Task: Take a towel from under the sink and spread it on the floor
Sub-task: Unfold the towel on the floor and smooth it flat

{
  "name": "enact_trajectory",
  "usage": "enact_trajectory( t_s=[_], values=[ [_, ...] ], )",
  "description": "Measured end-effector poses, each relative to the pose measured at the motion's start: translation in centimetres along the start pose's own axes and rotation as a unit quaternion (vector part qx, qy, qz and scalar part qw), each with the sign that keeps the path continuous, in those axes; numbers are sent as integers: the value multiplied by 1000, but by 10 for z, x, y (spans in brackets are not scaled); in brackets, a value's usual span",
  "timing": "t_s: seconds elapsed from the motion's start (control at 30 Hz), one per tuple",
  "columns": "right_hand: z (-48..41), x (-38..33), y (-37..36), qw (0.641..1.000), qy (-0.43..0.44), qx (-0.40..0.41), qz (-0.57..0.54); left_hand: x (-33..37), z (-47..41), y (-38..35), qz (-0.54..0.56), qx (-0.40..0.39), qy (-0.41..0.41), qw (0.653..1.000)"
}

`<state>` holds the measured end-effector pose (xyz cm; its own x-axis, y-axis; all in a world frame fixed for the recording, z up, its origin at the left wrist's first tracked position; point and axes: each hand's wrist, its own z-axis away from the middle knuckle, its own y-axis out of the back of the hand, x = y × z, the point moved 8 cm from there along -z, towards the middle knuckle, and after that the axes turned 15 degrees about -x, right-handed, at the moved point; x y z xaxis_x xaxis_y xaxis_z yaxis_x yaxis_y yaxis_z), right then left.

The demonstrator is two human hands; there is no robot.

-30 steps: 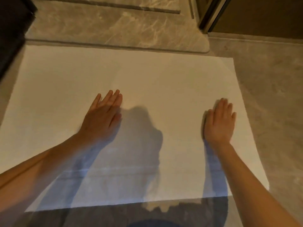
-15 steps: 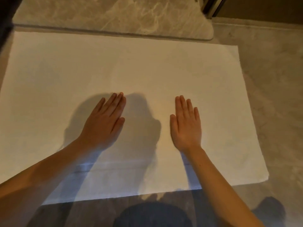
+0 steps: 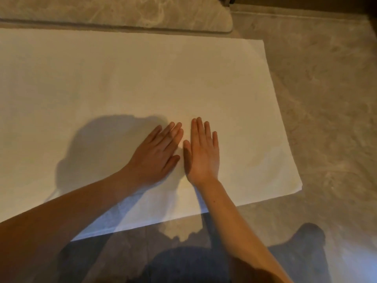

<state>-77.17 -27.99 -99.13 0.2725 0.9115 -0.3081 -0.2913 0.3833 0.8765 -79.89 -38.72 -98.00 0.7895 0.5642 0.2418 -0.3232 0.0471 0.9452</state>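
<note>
A large white towel (image 3: 126, 82) lies flat and unfolded on the marble floor, filling most of the view; its left side runs out of frame. My left hand (image 3: 157, 154) rests palm down on the towel near its front middle, fingers straight and slightly apart. My right hand (image 3: 203, 154) lies flat right beside it, thumb almost touching the left hand's fingers. Neither hand holds anything.
A raised marble step (image 3: 122, 15) runs along the towel's far edge. Bare marble floor (image 3: 326, 119) extends to the right. A dark door frame corner (image 3: 226, 0) shows at the top. My dark-clothed legs (image 3: 183, 266) are at the bottom edge.
My right hand has slid left across the towel, from near the right edge to right beside my left hand. The left hand has stayed flat in about the same place.
</note>
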Motion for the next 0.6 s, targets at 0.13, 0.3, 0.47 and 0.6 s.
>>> enact_trajectory(
  t_s=[0.13,0.3,0.47,0.6],
  values=[
    [18,68,11,999,-11,0,41,-13,5,-10,-7,-14,1,1000],
    [62,188,38,989,-147,27,9,-13,5,-15,0,-16,8,1000],
    [70,181,49,977,-207,49,-8,-1,11,-6,10,-12,5,1000],
    [32,35,16,999,-24,34,19,17,22,-9,-6,-7,9,1000]
  ],
)
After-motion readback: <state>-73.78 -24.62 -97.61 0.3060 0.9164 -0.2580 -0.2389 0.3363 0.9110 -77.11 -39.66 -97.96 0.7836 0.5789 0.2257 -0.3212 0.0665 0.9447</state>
